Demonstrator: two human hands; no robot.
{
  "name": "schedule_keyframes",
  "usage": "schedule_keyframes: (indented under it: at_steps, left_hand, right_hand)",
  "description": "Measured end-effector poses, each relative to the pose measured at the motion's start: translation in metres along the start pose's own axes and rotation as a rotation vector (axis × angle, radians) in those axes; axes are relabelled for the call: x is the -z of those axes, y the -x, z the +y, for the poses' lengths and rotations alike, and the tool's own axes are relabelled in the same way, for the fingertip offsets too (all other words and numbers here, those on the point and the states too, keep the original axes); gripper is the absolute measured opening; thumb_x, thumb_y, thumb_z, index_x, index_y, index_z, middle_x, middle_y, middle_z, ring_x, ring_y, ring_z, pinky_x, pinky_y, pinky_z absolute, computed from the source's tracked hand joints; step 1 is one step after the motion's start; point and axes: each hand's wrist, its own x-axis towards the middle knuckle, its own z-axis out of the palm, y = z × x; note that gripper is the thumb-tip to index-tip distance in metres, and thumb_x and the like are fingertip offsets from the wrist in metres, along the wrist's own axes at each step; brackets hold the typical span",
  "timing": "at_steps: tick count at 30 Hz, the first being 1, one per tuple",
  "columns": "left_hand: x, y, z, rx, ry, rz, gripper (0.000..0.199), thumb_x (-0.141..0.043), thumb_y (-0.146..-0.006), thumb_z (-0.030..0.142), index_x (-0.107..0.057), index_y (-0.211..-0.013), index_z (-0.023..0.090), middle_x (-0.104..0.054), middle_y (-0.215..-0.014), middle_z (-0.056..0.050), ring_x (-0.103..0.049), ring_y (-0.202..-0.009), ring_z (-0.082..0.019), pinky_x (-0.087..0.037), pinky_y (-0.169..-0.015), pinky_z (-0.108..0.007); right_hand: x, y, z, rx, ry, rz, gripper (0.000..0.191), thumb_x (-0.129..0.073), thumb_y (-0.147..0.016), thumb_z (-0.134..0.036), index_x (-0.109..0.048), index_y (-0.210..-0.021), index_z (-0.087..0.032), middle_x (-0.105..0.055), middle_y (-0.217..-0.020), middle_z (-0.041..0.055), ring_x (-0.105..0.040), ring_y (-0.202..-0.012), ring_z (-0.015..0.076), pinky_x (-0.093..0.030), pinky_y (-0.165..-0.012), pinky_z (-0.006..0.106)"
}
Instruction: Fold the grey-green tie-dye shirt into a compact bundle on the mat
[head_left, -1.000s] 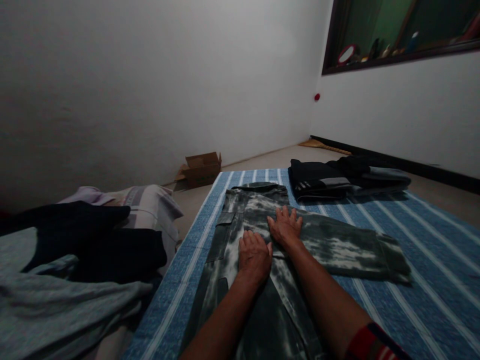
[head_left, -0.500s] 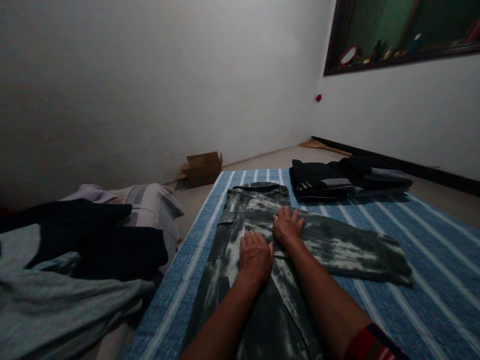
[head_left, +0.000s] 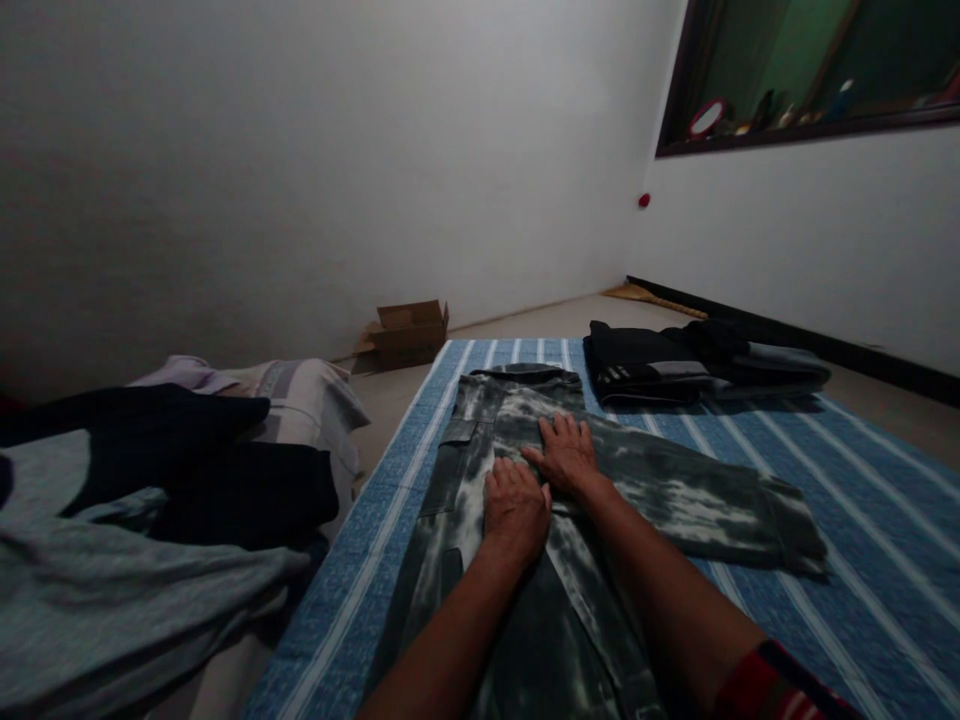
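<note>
Dark green and white tie-dye trousers lie on a blue striped cloth, the waistband at the far end. One leg points out to the right, the other runs down toward me. My left hand rests palm down on the upper part of the trousers, fingers stretched forward. Just right of it and slightly farther away, my right hand lies flat on the fabric with its fingers spread, its thumb close to my left hand's fingers.
Folded black and grey clothes sit at the far right of the cloth. Dark and grey garments are heaped on the left. A cardboard box stands on the floor by the wall.
My right hand has shifted slightly left over the trousers, its thumb now pointing toward my left hand. The view has moved a little. My left hand stays on the same part.
</note>
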Motion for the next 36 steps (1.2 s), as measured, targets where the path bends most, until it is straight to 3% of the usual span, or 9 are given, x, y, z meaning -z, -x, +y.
schedule_keyframes:
  at_steps: [16, 36]
  left_hand:
    - [0.000, 0.001, 0.000, 0.008, 0.037, 0.008, 0.041, -0.050, -0.090, 0.032, -0.058, -0.116, 0.001, -0.057, -0.122, -0.028, -0.050, -0.119, -0.036, -0.037, -0.096, -0.050]
    - [0.000, 0.002, 0.001, 0.007, -0.003, -0.010, 0.046, -0.050, -0.090, 0.033, -0.058, -0.118, -0.003, -0.057, -0.123, -0.030, -0.050, -0.120, -0.038, -0.039, -0.096, -0.049]
  right_hand:
    - [-0.001, -0.016, 0.002, -0.114, 0.025, -0.072, 0.075, -0.023, -0.090, -0.066, -0.030, -0.149, -0.019, -0.022, -0.156, 0.0137, -0.011, -0.143, 0.0313, -0.001, -0.110, 0.047]
    - [-0.003, -0.029, 0.008, -0.165, -0.022, -0.025, 0.074, -0.023, -0.092, -0.064, -0.035, -0.146, -0.015, -0.031, -0.151, 0.0165, -0.019, -0.140, 0.0335, -0.009, -0.109, 0.051]
